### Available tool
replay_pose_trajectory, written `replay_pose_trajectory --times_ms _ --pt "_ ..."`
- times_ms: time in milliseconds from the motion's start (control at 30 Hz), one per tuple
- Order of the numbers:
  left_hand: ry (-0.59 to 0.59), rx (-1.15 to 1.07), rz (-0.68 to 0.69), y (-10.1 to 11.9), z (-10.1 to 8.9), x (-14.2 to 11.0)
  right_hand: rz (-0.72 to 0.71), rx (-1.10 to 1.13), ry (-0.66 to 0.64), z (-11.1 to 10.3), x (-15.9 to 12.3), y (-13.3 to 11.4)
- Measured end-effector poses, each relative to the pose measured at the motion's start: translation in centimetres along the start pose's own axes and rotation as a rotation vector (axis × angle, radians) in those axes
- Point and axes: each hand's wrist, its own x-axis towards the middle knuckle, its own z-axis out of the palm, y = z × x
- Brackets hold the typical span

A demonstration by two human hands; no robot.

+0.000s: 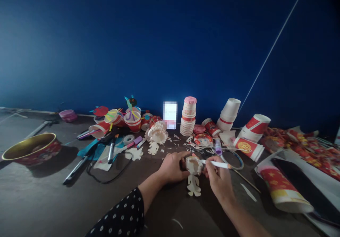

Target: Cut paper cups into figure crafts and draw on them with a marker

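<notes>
Polka-dot sleeve [117, 214] covers the left forearm coming in at seven o'clock, while the bare right forearm [244, 219] enters at five o'clock. Both hands work close together over the dark table [164, 215]. The left hand [172, 167] clamps the pleated top of a cream paper doll [193, 185], whose legs point toward the near edge of the table. The right hand [219, 180] grips a white marker [216, 164] like a pencil, with its tip at the doll's pleated top, and the left hand seems placed to steady the paper against that pen. The doll sits at the center of the view, between the hands.

A second paper doll [156, 134] with a ruffled top lies at twelve o'clock. A purple glue stick [218, 147] stands just beyond the marker, and a roll of tape [128, 139] lies at eleven o'clock, both seemingly kept within easy reach. Stacked paper cups [188, 116] stand against the blue wall [159, 42]. A large red paper cup [284, 191] lies on its side at four o'clock, and a gold-lined bowl [32, 148] sits at nine o'clock.
</notes>
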Motion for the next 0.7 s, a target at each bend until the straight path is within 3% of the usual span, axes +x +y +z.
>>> replay_pose_trajectory --times_ms 433,700 --pt "-0.019 0.069 0.016 0.03 -0.14 0.04 0.003 0.082 0.063 -0.42 0.11 -0.32" --pt "-0.013 0.112 0.038 0.22 -0.21 0.00 0.089 0.218 -0.060 -0.17 -0.26 -0.32"
